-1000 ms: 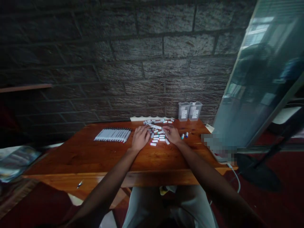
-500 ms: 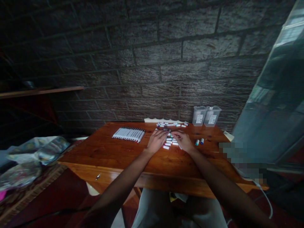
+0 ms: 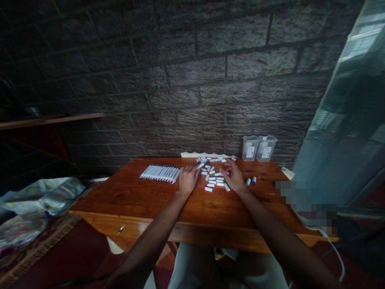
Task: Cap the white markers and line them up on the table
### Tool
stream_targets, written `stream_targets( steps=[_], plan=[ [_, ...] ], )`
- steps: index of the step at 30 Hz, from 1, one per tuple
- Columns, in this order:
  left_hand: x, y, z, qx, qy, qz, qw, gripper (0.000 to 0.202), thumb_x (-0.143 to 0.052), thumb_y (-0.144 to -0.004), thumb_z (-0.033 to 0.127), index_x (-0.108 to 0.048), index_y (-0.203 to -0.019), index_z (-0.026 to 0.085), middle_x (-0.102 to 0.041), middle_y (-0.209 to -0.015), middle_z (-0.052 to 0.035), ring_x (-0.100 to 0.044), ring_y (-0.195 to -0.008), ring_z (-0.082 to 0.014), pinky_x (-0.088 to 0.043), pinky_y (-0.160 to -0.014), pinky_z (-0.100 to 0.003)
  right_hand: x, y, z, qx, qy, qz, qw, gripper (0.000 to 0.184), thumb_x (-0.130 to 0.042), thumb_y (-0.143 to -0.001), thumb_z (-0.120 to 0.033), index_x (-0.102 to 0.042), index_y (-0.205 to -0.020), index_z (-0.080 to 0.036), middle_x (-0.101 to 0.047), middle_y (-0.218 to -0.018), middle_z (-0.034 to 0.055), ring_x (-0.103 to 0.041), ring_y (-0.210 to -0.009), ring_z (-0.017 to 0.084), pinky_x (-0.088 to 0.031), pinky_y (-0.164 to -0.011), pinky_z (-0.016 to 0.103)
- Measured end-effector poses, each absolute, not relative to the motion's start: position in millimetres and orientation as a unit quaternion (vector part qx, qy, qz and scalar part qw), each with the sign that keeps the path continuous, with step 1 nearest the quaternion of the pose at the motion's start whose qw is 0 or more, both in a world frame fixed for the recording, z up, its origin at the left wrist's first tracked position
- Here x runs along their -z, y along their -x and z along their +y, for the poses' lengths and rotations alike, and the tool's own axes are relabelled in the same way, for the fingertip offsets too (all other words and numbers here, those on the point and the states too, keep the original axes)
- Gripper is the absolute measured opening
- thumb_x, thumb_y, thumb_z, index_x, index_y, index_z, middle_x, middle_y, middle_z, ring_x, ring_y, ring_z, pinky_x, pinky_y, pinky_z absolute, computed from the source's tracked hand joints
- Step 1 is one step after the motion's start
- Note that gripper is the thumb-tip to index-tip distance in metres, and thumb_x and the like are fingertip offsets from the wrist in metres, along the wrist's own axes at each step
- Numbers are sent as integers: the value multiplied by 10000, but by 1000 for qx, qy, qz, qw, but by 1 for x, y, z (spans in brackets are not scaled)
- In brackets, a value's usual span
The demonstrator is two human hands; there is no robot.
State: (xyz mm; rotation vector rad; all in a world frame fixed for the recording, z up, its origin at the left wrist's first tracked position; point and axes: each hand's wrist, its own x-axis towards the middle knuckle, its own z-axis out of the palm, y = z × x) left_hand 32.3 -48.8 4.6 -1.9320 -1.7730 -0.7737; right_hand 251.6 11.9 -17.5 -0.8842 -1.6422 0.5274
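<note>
Left hand (image 3: 188,179) slid left, fingers pinching a marker (image 3: 200,165); right hand (image 3: 234,177) fingers spread loose.

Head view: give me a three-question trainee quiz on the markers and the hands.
1. True or false: the neat row of markers lies left of the left hand.
2. How many clear containers stand at the back edge of the table? A one, B two, C four.
3. Fill in: the loose markers lie between the left hand and the ___ hand.
Key: 1 true; 2 B; 3 right, the right hand.
</note>
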Motion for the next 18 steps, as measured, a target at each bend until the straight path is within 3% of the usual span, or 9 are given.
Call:
stream_targets(
  steps=[3, 7, 9, 13, 18],
  plan=[
    [-6, -15, -49, 210, 611, -742, 178, 354, -393, -956, 300, -675, -1168, 267, -716, -1007, -106, -627, -968, -260, -388, -897, -417, 21, -255, 16, -245, 400, -696, 543, 435, -587, -814, -425, -570, -1170, -176, -670, -932, 71, -637, -755, 169, -524, -745, 316],
    [-3, -6, -50, 126, 556, -808, 147, 348, -397, -900, 180, -734, -985, 186, -716, -901, -144, -609, -978, -302, -386, -899, -464, 21, -258, 15, -232, 432, -702, 518, 382, -550, -832, -433, -601, -1118, -186, -684, -817, 36, -649, -729, 170, -508, -733, 300],
    [0, -11, -50, 150, 581, -781, 175, 328, -407, -891, 194, -719, -981, 153, -704, -984, -162, -573, -1039, -317, -396, -900, -476, 21, -258, 14, -226, 438, -710, 502, 368, -537, -837, -439, -616, -1094, -188, -689, -798, 30, -650, -709, 169, -502, -717, 294],
    [8, -27, -48, 198, 675, -692, 160, 433, -430, -913, 379, -600, -1218, 123, -613, -1249, -157, -532, -1136, -304, -409, -959, -451, 21, -259, 13, -224, 438, -722, 486, 357, -517, -841, -452, -641, -1047, -187, -698, -788, 33, -656, -695, 177, -497, -693, 293],
    [18, -33, -46, 148, 649, -740, 91, 678, -333, -926, 538, -455, -1359, 32, -401, -1453, -237, -326, -1370, -361, -255, -1106, -510, 19, -260, 11, -220, 457, -718, 476, 338, -514, -834, -442, -669, -998, -190, -712, -808, 41, -664, -717, 179, -506, -715, 291]
  ],
)
